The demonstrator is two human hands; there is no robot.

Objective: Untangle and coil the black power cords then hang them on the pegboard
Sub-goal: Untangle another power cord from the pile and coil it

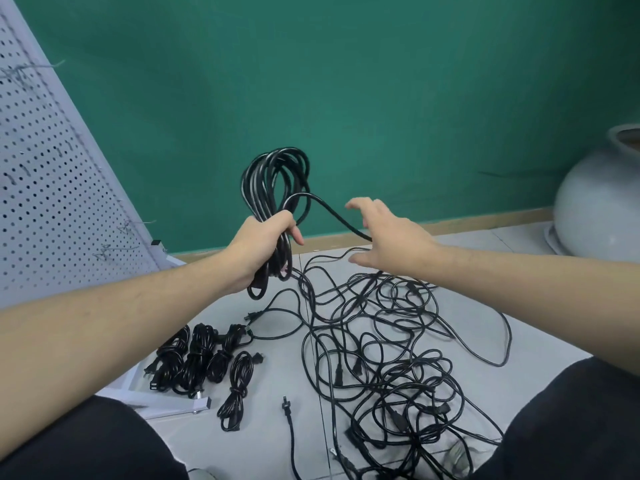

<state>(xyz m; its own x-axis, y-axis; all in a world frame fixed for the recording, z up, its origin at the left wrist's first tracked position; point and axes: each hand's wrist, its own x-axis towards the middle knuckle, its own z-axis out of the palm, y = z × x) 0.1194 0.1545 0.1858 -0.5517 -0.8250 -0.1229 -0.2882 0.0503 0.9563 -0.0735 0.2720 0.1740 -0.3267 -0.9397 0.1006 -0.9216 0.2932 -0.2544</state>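
Standing upright in left hand (258,249): coil (273,188)

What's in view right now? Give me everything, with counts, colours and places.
coil in hand: one, black, held up in front of the green wall
loose strand: one, black, running from the coil to behind the right hand
tangled cords: one pile, count unclear, black, floor centre-right
bundled cords: four, black, floor at left by the pegboard foot
loose plug end: one, black, floor near bottom centre
pegboard: one, white, perforated, leaning at left
wall: green, behind
vase: one, pale grey, round, far right
left hand: grips the coil
right hand: fingers spread, at the loose strand
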